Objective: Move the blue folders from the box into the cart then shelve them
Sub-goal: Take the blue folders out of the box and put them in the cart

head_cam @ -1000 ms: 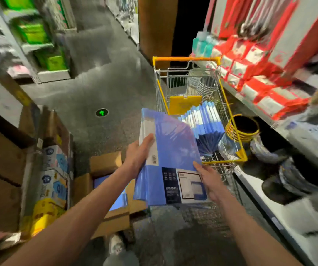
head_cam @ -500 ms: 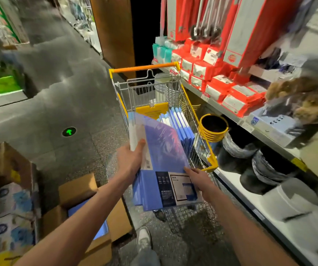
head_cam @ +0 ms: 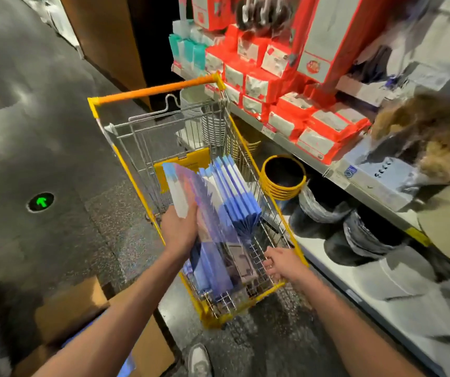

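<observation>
My left hand (head_cam: 180,229) grips a stack of blue folders (head_cam: 210,221) by its left edge. The stack stands tilted inside the wire cart (head_cam: 153,91), its lower end down in the basket's near part. Several more blue folders (head_cam: 237,194) stand fanned out in the cart just behind it. My right hand (head_cam: 281,261) hovers at the cart's near right corner, fingers apart, just off the stack's lower right edge. The cardboard box (head_cam: 69,306) sits open on the floor at lower left, mostly hidden by my left arm, with a strip of blue showing inside.
A shelf unit runs along the right, stacked with red packages (head_cam: 286,104). A yellow bucket (head_cam: 283,175) and dark wrapped items sit on its low shelf beside the cart. A green arrow marker (head_cam: 40,201) glows on the grey floor at left. My shoe (head_cam: 199,360) is below the cart.
The stack has gone from in front of me down into the cart's near end. My right hand has let go of its lower corner. The view swung right, toward the cart and shelf.
</observation>
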The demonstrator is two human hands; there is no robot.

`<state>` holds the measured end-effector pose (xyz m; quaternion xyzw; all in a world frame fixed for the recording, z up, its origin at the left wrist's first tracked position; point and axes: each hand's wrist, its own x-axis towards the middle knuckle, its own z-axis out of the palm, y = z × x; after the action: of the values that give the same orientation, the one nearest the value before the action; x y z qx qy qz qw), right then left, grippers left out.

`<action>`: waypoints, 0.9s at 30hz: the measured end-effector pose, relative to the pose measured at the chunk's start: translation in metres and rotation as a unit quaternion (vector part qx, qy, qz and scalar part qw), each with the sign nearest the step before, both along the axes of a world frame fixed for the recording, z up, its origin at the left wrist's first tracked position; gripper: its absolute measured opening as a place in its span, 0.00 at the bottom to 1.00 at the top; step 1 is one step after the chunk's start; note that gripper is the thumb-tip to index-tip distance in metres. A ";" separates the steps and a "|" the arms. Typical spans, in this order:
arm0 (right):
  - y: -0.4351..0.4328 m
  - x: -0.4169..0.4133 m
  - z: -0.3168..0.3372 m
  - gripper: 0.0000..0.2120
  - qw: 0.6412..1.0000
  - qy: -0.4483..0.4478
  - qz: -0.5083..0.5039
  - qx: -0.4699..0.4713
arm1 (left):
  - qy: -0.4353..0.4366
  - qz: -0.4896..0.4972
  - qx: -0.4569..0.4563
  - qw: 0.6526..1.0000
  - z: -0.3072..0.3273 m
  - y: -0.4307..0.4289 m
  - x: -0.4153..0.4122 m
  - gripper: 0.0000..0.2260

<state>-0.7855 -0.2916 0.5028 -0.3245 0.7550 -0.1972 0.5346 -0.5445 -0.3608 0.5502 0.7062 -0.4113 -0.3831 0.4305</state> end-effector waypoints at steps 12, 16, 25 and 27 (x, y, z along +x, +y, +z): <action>-0.107 -0.050 -0.003 0.13 0.999 -0.046 0.001 0.000 | -0.063 -0.029 0.024 0.997 0.005 -0.154 -0.073 0.18; -0.146 -0.070 -0.002 0.12 0.998 -0.062 0.016 0.007 | -0.076 -0.007 0.044 0.996 0.000 -0.186 -0.099 0.15; -0.179 -0.093 -0.007 0.15 0.994 -0.085 0.062 0.015 | -0.132 -0.002 0.101 0.986 -0.030 -0.221 -0.140 0.18; -0.186 -0.096 -0.010 0.15 0.994 -0.084 0.068 0.016 | -0.149 -0.001 0.109 0.983 -0.041 -0.226 -0.147 0.20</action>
<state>-0.8816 -0.4772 0.4929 -0.3489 0.6866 -0.1753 0.6133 -0.6917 -0.5865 0.5096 0.7977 -0.4270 -0.3169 0.2845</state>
